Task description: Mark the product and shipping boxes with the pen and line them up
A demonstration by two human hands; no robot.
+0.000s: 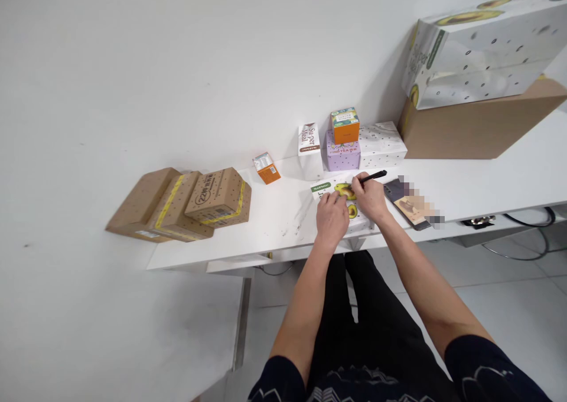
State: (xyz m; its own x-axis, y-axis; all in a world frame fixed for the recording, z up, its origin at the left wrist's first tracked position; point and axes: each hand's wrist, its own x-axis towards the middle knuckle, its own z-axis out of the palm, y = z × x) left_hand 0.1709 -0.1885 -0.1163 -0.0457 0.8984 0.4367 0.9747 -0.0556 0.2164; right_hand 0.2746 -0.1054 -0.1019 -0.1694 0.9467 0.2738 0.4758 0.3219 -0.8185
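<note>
A white box printed with avocados [316, 189] lies on the table in front of me, its label face up. My left hand [333, 220] holds it down at its near left part, fingers bent and tips pressed on the top; the thumb is hard to make out. Closed around a slim black pen [374, 176], my right hand [370, 198] rests at the right side of this box. The pen's back end points up and right, while its tip is near the printed avocado, mostly hidden by my fingers.
Brown cartons [217, 195] with yellow tape stand at the left. A small orange box [266, 169], a white upright box [310, 151], and an orange box [345, 127] on a lilac box [343, 157] line the wall. A phone [407, 204] lies right; a large carton [469, 127] stands behind.
</note>
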